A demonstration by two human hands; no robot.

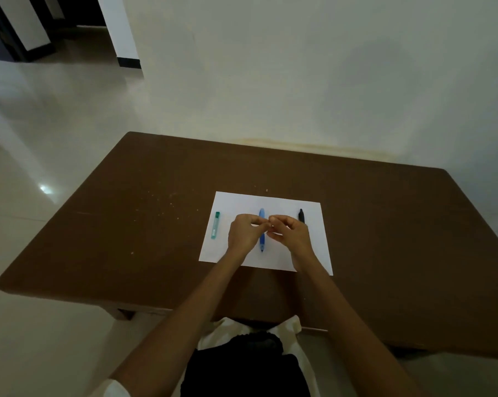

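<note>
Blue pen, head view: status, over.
Left hand and right hand curled, fingertips meeting over blue pen; anything pinched too small to tell. Pen flat on white paper. Green tube, black pen off to its sides.

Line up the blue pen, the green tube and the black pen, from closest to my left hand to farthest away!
From the left hand, in the head view:
1. Blue pen: middle of the paper, right beside the hand's fingers.
2. Green tube: at the paper's left edge, on the hand's outer side.
3. Black pen: on the paper's right part, across from the hand.
</note>
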